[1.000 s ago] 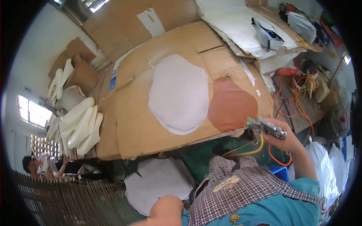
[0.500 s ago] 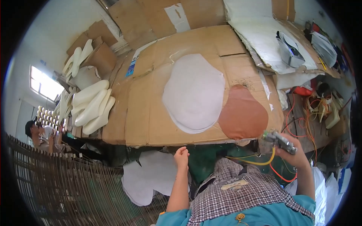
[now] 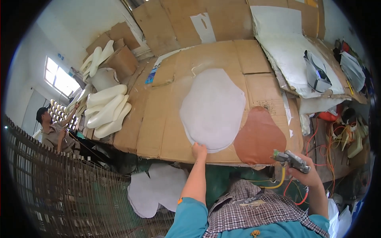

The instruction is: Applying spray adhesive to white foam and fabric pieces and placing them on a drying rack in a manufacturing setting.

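Observation:
A pear-shaped piece of brown leather-like sheet (image 3: 260, 137) lies flat on a cardboard-covered table (image 3: 151, 135). To its left is a stack of pale grey rounded sheets (image 3: 214, 109), their lower edges slightly offset. My left hand (image 3: 199, 151) is at the stack's near edge, its fingers closed there in what looks like a pinch; the fingertips are partly hidden. In my right hand (image 3: 305, 172) is a spray gun (image 3: 293, 160) with a yellow hose, its nozzle just off the brown sheet's lower right edge.
Cream-coloured foot-shaped moulds (image 3: 107, 111) are piled at the left. More grey sheets (image 3: 154, 188) hang below the table, beside a rack of thin rods (image 3: 71, 194). Another person (image 3: 53, 131) works at far left. Orange hoses (image 3: 329, 146) tangle at the right.
My left hand has moved forward from before the table onto the grey stack's near edge. The spray gun stays by the brown sheet. The whole view has shifted slightly.

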